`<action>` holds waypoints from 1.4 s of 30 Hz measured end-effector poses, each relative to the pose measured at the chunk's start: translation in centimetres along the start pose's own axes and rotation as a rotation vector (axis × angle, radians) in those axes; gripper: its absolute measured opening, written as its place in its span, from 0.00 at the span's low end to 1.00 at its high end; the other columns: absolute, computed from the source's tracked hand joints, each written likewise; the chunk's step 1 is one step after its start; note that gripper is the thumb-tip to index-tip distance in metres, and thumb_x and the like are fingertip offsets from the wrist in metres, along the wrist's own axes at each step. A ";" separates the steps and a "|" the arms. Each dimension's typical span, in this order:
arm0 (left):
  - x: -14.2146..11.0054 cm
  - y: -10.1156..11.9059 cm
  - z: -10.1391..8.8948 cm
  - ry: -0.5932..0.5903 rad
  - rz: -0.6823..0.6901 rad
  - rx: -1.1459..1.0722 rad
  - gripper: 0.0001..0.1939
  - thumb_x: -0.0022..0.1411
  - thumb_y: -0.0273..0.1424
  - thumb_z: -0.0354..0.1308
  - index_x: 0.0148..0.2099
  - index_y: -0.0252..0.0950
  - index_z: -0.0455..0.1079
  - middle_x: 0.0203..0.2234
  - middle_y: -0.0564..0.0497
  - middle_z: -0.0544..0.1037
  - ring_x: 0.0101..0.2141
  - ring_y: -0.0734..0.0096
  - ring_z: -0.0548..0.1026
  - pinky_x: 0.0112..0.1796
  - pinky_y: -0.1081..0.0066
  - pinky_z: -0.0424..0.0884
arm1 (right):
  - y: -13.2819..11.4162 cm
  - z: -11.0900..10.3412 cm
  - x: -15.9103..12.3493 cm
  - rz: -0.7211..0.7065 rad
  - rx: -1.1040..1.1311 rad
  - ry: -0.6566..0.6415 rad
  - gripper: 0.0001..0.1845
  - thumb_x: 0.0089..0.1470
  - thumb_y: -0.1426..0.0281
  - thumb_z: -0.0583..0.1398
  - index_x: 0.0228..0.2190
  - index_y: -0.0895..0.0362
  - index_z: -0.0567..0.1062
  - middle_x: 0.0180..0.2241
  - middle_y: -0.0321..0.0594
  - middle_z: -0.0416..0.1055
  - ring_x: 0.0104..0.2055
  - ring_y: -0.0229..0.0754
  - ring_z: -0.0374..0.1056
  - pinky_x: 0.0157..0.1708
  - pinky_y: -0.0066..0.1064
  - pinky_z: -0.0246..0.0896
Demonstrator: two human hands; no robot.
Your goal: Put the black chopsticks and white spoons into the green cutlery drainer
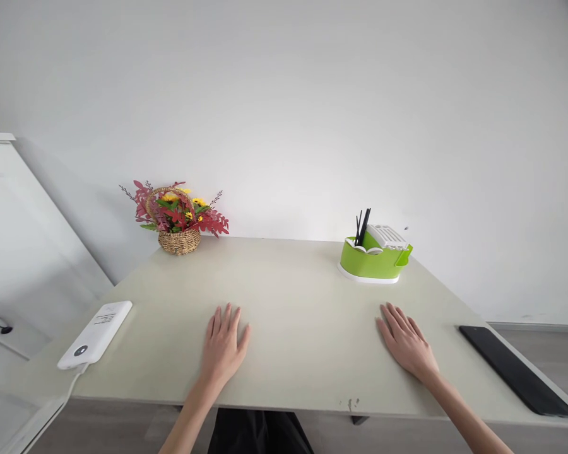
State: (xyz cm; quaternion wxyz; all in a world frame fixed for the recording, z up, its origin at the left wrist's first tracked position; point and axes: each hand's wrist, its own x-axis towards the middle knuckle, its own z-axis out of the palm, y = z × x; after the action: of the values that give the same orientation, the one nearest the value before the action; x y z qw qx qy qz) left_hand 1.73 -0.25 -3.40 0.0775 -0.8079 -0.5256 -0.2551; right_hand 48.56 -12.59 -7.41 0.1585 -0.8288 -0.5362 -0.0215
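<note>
Nothing is held: the left hand (224, 348) and right hand (407, 343) lie flat on the desk (303, 347), fingers a bit spread. To rest them well, keep both palms down and loose. Near the back right corner stands the green holder (366, 263), its long side mostly along the back edge, black sticks (364, 227) pointing up.

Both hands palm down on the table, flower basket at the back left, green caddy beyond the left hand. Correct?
Not quite: the head view shows the green caddy beyond the right hand, not the left hand. The flower basket and palm-down hands are as you say.
</note>
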 end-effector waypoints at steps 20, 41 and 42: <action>0.0 0.0 -0.3 -0.031 0.005 0.042 0.29 0.74 0.45 0.46 0.69 0.36 0.65 0.69 0.40 0.64 0.70 0.42 0.56 0.64 0.43 0.61 | -0.3 -0.2 0.0 0.026 0.021 -0.010 0.39 0.68 0.50 0.39 0.70 0.56 0.59 0.73 0.36 0.50 0.75 0.43 0.43 0.74 0.44 0.35; 0.2 0.1 -0.8 -0.042 0.027 0.082 0.29 0.74 0.45 0.46 0.68 0.35 0.66 0.68 0.40 0.66 0.69 0.42 0.58 0.64 0.44 0.62 | -0.3 -0.2 -0.1 0.009 0.011 0.013 0.38 0.69 0.51 0.39 0.70 0.56 0.60 0.72 0.38 0.53 0.75 0.44 0.45 0.73 0.44 0.37; 0.2 0.1 -0.8 -0.040 0.028 0.082 0.29 0.74 0.45 0.46 0.68 0.35 0.66 0.68 0.40 0.66 0.69 0.42 0.58 0.64 0.44 0.62 | -0.3 -0.2 -0.1 0.009 0.014 0.016 0.38 0.69 0.52 0.40 0.70 0.56 0.60 0.72 0.39 0.53 0.75 0.44 0.45 0.73 0.45 0.37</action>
State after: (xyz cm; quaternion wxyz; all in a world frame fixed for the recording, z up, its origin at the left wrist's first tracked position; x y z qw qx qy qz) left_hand 1.67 -0.44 -2.59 0.1035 -0.8162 -0.5258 -0.2162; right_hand 48.28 -12.61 -7.14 0.1686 -0.8300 -0.5312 -0.0236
